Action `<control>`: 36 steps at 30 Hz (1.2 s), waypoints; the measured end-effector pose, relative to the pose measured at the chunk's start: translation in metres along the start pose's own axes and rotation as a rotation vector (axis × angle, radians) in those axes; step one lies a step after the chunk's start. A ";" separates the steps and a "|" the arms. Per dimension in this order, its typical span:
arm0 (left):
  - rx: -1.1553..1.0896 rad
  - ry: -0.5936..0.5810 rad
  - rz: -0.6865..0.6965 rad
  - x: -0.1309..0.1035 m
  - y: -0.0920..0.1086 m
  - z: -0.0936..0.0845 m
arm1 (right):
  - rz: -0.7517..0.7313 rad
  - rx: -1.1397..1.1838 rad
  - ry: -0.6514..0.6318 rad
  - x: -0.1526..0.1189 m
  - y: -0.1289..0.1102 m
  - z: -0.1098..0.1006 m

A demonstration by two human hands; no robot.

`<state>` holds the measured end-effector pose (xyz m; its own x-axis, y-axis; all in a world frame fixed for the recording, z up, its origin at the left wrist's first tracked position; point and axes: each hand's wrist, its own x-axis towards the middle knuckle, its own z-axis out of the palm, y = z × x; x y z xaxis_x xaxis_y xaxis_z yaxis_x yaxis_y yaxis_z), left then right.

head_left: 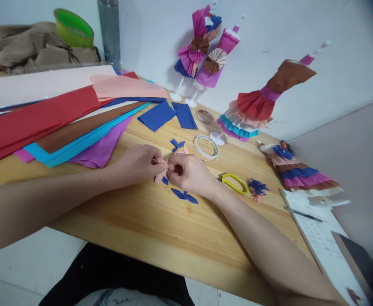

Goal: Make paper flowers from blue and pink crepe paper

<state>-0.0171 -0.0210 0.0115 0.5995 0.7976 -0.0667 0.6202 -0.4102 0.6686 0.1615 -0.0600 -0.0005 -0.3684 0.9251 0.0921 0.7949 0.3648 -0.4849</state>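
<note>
My left hand (142,163) and my right hand (191,173) meet fingertip to fingertip just above the table. Both are closed in a pinch on a small pink paper piece (159,176), largely covered by the fingers. Under it, part of a blue paper scrap (165,180) peeks out. Close below my right hand lies a blue petal-shaped paper piece (184,196) with spread tips. Beyond the hands rest another blue petal piece (177,145) and a pink one (185,148), partly hidden.
Folded coloured crepe paper (62,104) covers the left side. Blue paper rectangles (156,116), a tape roll (197,140), yellow-handled scissors (235,183) and a blue fringed bundle (258,187) lie around. Paper-dressed doll stands (259,100) line the wall. At right are a notebook (314,229) and phone (360,259).
</note>
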 end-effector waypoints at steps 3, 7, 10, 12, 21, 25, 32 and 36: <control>-0.021 0.009 0.019 0.001 -0.003 0.000 | 0.004 0.010 -0.011 0.000 -0.001 -0.002; -0.060 -0.015 0.031 0.001 -0.004 -0.001 | 0.024 0.062 0.031 0.000 -0.001 -0.005; -0.094 -0.023 0.047 0.001 -0.007 0.001 | -0.001 0.108 0.175 0.001 0.002 -0.005; -0.146 -0.017 0.078 0.001 -0.011 0.003 | -0.059 0.130 0.206 0.001 0.003 -0.004; -0.133 -0.015 0.122 0.001 -0.019 0.005 | -0.121 0.147 0.132 0.000 0.002 -0.001; -0.112 -0.022 0.138 0.001 -0.016 0.003 | -0.145 0.125 0.137 0.000 0.004 -0.001; -0.015 0.002 0.214 -0.006 -0.014 0.002 | -0.267 0.017 0.123 0.000 0.006 -0.002; 0.115 0.010 0.256 -0.009 -0.016 0.005 | -0.264 -0.040 0.121 0.001 0.008 -0.003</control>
<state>-0.0299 -0.0238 -0.0023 0.7391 0.6659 0.1010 0.5033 -0.6457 0.5743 0.1691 -0.0562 -0.0016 -0.5068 0.8023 0.3153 0.6984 0.5965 -0.3954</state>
